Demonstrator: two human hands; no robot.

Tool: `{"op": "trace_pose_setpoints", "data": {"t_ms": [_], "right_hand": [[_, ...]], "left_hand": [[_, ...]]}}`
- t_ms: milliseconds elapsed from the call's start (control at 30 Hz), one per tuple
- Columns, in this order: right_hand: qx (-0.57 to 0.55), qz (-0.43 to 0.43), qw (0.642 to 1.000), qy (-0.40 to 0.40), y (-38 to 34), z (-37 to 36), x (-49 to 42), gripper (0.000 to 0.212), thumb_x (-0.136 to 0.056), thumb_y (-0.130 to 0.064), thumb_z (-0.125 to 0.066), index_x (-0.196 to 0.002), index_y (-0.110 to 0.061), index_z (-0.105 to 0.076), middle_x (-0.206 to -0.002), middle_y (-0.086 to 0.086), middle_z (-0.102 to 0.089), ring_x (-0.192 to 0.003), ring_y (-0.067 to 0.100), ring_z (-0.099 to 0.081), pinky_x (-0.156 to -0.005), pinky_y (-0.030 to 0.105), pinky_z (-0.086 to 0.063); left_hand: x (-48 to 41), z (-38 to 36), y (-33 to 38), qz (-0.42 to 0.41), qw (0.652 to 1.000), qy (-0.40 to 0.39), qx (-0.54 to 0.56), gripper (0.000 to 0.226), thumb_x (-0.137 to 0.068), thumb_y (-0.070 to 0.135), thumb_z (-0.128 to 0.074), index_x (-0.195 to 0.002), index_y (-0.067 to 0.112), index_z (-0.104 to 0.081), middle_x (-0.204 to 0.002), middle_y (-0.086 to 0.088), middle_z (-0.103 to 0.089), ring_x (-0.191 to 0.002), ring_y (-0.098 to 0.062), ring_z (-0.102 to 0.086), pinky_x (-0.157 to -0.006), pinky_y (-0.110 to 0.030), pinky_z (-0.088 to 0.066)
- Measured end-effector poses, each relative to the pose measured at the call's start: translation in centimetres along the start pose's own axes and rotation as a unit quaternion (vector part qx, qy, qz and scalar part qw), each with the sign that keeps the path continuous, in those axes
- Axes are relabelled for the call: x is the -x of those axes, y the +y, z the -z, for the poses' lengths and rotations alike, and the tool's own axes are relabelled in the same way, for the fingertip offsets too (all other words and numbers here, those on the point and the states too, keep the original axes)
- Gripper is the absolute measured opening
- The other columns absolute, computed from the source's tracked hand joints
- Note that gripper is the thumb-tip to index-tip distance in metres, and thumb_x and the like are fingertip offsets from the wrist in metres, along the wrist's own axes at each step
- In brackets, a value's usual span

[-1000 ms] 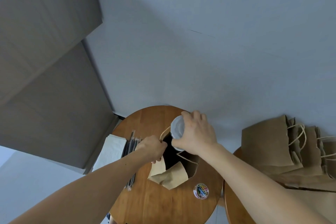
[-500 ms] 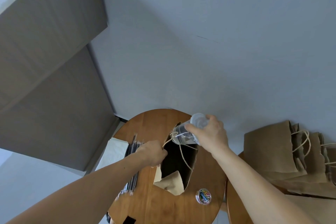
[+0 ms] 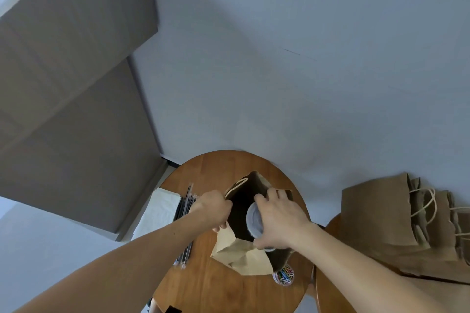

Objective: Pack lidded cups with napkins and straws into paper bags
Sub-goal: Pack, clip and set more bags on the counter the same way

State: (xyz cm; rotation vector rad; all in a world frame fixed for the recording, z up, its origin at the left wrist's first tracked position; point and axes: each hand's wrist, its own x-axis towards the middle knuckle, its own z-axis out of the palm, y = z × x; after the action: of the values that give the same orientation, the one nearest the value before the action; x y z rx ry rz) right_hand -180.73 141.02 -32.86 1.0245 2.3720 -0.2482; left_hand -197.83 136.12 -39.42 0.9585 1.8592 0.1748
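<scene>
Kraft paper bag (image 3: 244, 258) stands open mid-table (image 3: 218, 284). Left hand (image 3: 212, 207) pinches its 9 o'clock rim; right hand (image 3: 281, 218) grips the lidded cup (image 3: 253, 218) in the mouth. Risk: tilted release would tip the cup, or the thin wall folds inward. Straws (image 3: 187, 211), napkins (image 3: 159, 207) at 9 o'clock.

A brown paper bag (image 3: 244, 256), dark inside, sits on a warm orange-brown wooden table (image 3: 216, 284). The cup lid (image 3: 253, 218) is whitish. Napkins (image 3: 160, 211) are white, straws (image 3: 187, 213) black, paper clips (image 3: 284, 276) multicoloured.
</scene>
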Motion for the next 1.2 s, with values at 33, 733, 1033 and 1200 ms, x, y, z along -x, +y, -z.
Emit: {"op": "trace_pose_setpoints", "data": {"t_ms": [33, 733, 1033, 1200], "right_hand": [[-0.011, -0.004, 1.000, -0.010, -0.2, -0.7, -0.5, 0.099, -0.067, -0.064, -0.071, -0.145, -0.022, -0.027, -0.146, 0.010, -0.035, -0.132, 0.032, -0.036, -0.095, 0.039, -0.047], [-0.227, -0.148, 0.963, -0.001, -0.9, -7.8, -9.3, 0.095, -0.069, -0.052, -0.076, -0.142, -0.023, -0.024, -0.144, 0.010, -0.033, -0.129, 0.038, -0.039, -0.107, 0.045, -0.038], [-0.061, -0.024, 0.997, -0.027, -1.8, -12.5, -10.9, 0.079, -0.086, -0.049, -0.058, -0.147, -0.019, -0.019, -0.144, 0.011, -0.031, -0.128, 0.031, -0.036, -0.108, 0.039, -0.035], [-0.049, -0.004, 0.999, -0.003, -2.1, -12.9, -11.8, 0.076, -0.086, -0.048, -0.057, -0.147, -0.020, -0.020, -0.146, 0.010, -0.029, -0.132, 0.031, -0.032, -0.111, 0.041, -0.033]], "left_hand": [[0.1, -0.1, -0.1, 0.000, 1.000, -0.003, 0.005, 0.038, -0.101, 0.032, -0.037, -0.085, 0.012, -0.066, -0.056, 0.007, -0.070, -0.054, -0.008, -0.070, -0.068, -0.023, -0.060], [1.0, -0.3, -2.2, 0.034, 0.995, -0.008, 0.088, 0.026, -0.099, 0.022, -0.041, -0.090, 0.009, -0.062, -0.058, -0.003, -0.070, -0.055, -0.015, -0.071, -0.066, -0.026, -0.061], [0.6, -1.1, -2.6, 0.027, 0.994, 0.000, 0.110, 0.024, -0.100, 0.026, -0.040, -0.103, 0.012, -0.060, -0.074, -0.009, -0.073, -0.059, -0.018, -0.072, -0.072, -0.038, -0.062], [-0.1, -0.8, -3.2, 0.017, 0.997, 0.017, 0.072, 0.022, -0.098, 0.029, -0.040, -0.097, 0.019, -0.059, -0.068, -0.005, -0.073, -0.055, -0.016, -0.071, -0.072, -0.036, -0.062]]}}
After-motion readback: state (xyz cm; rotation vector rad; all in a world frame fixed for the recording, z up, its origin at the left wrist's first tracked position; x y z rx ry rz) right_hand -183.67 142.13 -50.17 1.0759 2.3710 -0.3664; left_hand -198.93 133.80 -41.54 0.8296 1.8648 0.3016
